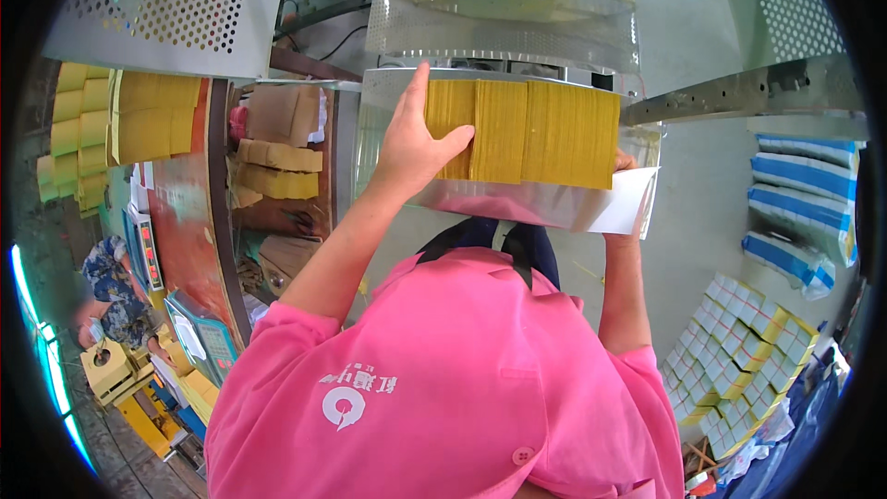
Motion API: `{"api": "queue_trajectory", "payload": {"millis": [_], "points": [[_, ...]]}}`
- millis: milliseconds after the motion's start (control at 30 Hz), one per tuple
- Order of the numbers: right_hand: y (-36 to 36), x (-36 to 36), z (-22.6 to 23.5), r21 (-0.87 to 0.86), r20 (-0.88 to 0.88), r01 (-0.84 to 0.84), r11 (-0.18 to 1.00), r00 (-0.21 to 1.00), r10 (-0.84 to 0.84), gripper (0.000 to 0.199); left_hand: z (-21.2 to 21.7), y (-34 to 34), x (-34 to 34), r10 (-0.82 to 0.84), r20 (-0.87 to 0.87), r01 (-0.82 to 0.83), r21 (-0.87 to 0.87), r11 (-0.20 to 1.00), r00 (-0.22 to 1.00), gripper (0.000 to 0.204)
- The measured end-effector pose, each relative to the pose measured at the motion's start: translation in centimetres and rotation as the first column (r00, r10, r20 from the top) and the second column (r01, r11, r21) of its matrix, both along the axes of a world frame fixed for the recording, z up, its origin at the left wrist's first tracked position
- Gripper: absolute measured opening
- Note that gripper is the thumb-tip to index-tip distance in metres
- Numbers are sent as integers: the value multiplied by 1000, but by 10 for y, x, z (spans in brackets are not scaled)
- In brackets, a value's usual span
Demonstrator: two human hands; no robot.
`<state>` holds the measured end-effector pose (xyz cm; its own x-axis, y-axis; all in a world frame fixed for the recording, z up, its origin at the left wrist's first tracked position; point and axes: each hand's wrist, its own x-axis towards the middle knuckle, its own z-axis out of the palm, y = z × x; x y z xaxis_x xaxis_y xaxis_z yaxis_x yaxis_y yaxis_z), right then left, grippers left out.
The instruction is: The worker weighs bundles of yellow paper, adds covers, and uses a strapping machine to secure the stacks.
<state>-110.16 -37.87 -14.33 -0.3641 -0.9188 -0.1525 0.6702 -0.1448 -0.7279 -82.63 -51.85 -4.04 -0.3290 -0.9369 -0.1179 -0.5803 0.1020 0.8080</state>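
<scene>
Head view: we are bracing yellow paper [525,132] atop the table [522,201], probably against slumping; left hand [412,140] toward table's left, thumb and fingers apart; right hand [625,162] toward its right, white sheet [628,203] obscuring its grip.

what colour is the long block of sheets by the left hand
The block of sheets is mustard yellow in the head view.
</scene>
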Motion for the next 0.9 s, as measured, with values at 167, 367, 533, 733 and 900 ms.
{"api": "queue_trajectory", "payload": {"millis": [167,367,533,733,900], "points": [[-1,-1,-6,-32,-32,-33,999,999,32,10,4,-2,-7,-38,123,55,-141,988,992,84],[-1,-5,-5,-33,-93,-60,998,994,57,11,5,-3,3,-39,51,42,-57,998,998,76],[-1,-4,1,-12,-71,-69,998,995,68,11,5,8,1,-22,32,30,-258,966,999,56],[9,-13,-11,80,-4,-74,994,997,75,20,-7,5,12,-57,22,61,-360,931,998,40],[15,-18,-21,188,-3,-46,981,999,47,31,-5,11,11,-7,37,20,-371,928,999,19]]}}
